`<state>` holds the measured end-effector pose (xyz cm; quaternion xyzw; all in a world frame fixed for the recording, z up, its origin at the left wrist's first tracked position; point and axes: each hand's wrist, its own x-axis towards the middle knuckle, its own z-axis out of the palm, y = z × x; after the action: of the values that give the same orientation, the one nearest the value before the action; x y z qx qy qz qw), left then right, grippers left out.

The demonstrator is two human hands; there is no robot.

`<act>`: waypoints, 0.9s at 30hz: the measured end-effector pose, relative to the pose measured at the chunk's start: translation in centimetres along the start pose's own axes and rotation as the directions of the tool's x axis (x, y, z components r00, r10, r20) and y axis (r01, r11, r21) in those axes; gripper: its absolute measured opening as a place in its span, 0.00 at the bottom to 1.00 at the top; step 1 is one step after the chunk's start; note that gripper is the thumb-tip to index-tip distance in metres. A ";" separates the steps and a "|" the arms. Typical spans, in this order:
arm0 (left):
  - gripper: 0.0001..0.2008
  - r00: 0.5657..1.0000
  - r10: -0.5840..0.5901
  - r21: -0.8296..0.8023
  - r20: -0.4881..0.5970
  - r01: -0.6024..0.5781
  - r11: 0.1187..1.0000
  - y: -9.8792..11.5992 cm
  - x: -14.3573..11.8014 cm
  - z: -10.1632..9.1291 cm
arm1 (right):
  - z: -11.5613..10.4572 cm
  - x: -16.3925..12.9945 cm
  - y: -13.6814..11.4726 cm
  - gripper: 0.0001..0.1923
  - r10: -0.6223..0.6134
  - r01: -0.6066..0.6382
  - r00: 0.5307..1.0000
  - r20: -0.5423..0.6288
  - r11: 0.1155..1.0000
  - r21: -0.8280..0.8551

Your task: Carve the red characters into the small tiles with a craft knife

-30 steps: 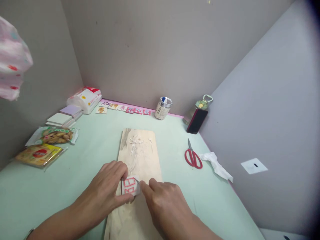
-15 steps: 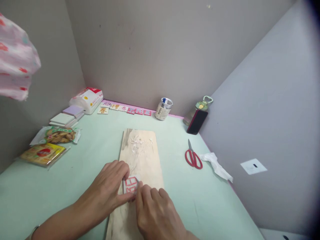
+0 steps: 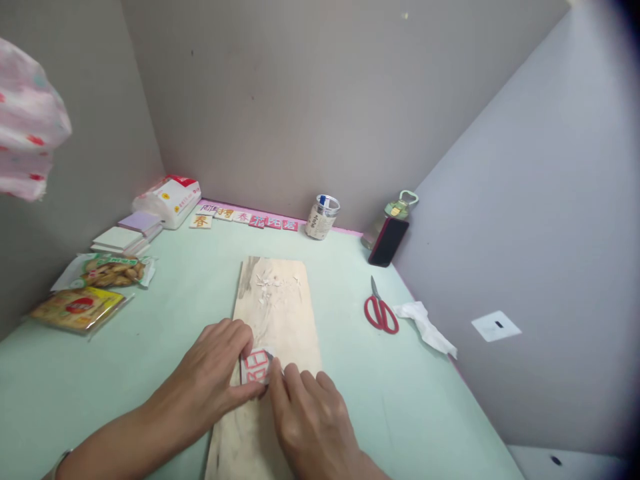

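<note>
Steadying against a slip

Left hand [image 3: 215, 367] clamped small red-marked white square block [image 3: 256, 360] on pale rectangular wooden board [image 3: 287, 320]; right hand [image 3: 310, 413] gripped thin grey-tipped tool [image 3: 270, 357] at block's right side. Overpressing risked skidding tool into left thumb [image 3: 249, 392].

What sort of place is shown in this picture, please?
Probably a small craft corner: a wooden board with pale shavings lies on the light green tabletop, tiles bearing coloured characters lie along its back edge, and red-handled scissors lie at right.

left fingers [image 3: 244, 338] hold red-marked tile [image 3: 255, 365] | right fingers [image 3: 278, 385] hold pointed tool [image 3: 270, 356] | board [image 3: 287, 320] beneath
</note>
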<state>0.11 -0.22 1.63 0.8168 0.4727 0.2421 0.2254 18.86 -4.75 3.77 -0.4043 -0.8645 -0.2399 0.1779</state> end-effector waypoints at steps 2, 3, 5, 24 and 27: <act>0.15 1.000 0.002 0.007 -0.009 -0.002 1.000 0.0 0.0 0.0 | 0.2 -0.1 -0.1 0.16 0.016 -0.016 1.000 -0.012 1.000 0.001; 0.15 1.000 0.005 0.010 -0.013 -0.005 1.000 0.1 0.0 0.0 | 0.2 -0.2 -0.1 0.16 0.019 -0.019 1.000 -0.015 1.000 0.001; 0.15 1.000 0.007 0.015 -0.016 -0.006 1.000 0.1 0.0 0.0 | 0.1 -0.3 0.0 0.16 0.015 -0.015 1.000 -0.014 1.000 0.004; 0.16 0.998 -0.041 -0.011 0.040 0.042 0.999 0.4 0.0 -0.4 | 0.3 -0.3 2.0 0.16 -0.022 0.019 0.998 0.063 0.999 0.039; 0.16 0.998 -0.047 -0.015 0.037 0.047 0.999 0.3 0.0 -0.4 | 0.1 -0.8 2.7 0.17 -0.009 0.004 0.997 0.081 0.998 0.064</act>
<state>0.10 -0.36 2.10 0.8080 0.4857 0.2254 0.2460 21.49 -3.64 3.99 -0.4049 -0.8796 -0.1960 0.1548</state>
